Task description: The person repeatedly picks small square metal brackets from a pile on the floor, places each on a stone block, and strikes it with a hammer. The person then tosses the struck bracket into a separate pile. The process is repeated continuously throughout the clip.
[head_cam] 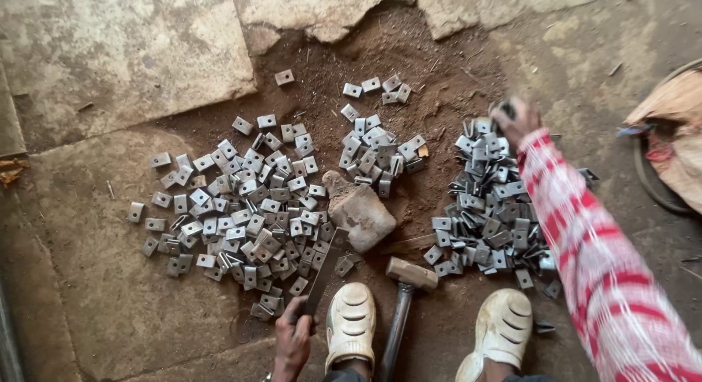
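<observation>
My left hand (pixel 292 337) is low in the view, closed around a flat dark metal bar (pixel 323 274) that points up toward a stone block (pixel 360 212). My right hand (pixel 516 120), in a red and white checked sleeve, reaches over the far end of the right-hand heap of small bent metal plates (pixel 488 199); its fingers curl on something dark and blurred. A bigger spread of flat square metal plates (pixel 241 206) lies left of the stone. A hammer (pixel 406 285) lies on the ground between my two white shoes.
A smaller cluster of plates (pixel 376 144) sits behind the stone on loose brown soil. Cracked concrete slabs (pixel 124 46) border the dirt patch. A sack and a curved hose or ring (pixel 669 144) lie at the right edge. My shoes (pixel 351 320) stand at the bottom.
</observation>
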